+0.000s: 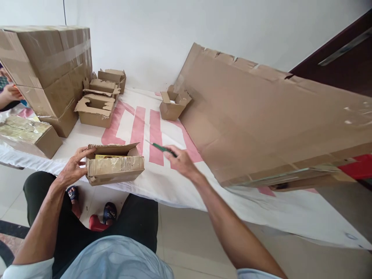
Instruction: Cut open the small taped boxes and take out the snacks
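Note:
A cardboard box (116, 166) with its top opened sits at the table's front edge, its taped flap facing me. Something yellow (109, 156) shows inside it; the rest of the contents is hidden. My left hand (74, 166) grips the left end of this box, fingers over the upper edge. To the right of the box, just above the cloth, my right hand (180, 159) is closed around a green-handled utility knife (163, 148). Its thin blade points up and left, apart from the box.
Taped cartons (49, 66) are stacked at the left, with a closed box (29, 133) before them. Several torn-open boxes (95, 112) line the back; another open box (172, 108) stands mid-table. A large cardboard sheet (247, 116) leans at right. Another person's hand (12, 93) shows far left.

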Tool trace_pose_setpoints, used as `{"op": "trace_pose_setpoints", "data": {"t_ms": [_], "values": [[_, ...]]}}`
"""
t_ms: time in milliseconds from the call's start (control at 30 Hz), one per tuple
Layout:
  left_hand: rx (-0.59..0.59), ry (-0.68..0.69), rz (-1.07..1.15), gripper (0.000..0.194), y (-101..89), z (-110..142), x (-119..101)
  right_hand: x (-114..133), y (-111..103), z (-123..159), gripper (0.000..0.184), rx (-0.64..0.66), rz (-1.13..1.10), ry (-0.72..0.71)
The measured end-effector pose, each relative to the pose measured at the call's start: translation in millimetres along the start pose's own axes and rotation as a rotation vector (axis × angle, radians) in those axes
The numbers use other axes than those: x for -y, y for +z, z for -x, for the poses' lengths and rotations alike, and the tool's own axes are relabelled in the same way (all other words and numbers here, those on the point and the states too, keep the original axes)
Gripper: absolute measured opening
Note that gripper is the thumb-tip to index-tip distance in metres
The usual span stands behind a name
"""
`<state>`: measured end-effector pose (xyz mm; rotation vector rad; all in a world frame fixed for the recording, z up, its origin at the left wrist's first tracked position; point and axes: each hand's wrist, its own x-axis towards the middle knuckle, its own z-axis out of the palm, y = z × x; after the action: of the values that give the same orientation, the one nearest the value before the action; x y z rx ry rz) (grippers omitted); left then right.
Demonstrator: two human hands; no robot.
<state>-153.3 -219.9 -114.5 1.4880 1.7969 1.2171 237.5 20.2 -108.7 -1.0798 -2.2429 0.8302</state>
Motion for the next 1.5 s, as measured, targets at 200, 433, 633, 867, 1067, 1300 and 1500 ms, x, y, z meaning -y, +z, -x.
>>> {"op": "trace_pose_setpoints", "data": {"t_ms": [200,433,633,867,1067,1300,1500], "values": [[0.112,-0.019,-0.001,0.100,-9.6,-4.4,2.3,-60.6,90.3,39.8,0.030,-0.057,0.201,0.026],[0.217,-0.017,-0.109,0.134,-14.0,-8.1,-5.7,-31.6,91.6,26.0,0.042,-0.101,-0.062,-0.031],[0.244,-0.039,-0.251,0.141,-18.4,-11.5,-2.8,34.6,99.4,12.2,0.070,0.027,-0.245,-0.186],[0.247,0.089,-0.412,0.134,-18.2,-14.4,-14.3,55.6,99.9,8.3,0.087,0.121,-0.098,-0.228],[0.286,0.112,-0.443,0.107,-14.3,-18.0,-22.7,55.5,99.6,12.8,0.088,0.149,-0.069,-0.237],[0.296,0.098,-0.389,0.115,-14.4,-18.4,-19.0,60.3,83.4,4.4,0.053,0.151,-0.002,-0.272],[0.287,0.098,-0.336,0.129,-15.2,-12.1,-17.9,75.3,66.3,-12.3,0.029,0.226,0.137,-0.381]]}}
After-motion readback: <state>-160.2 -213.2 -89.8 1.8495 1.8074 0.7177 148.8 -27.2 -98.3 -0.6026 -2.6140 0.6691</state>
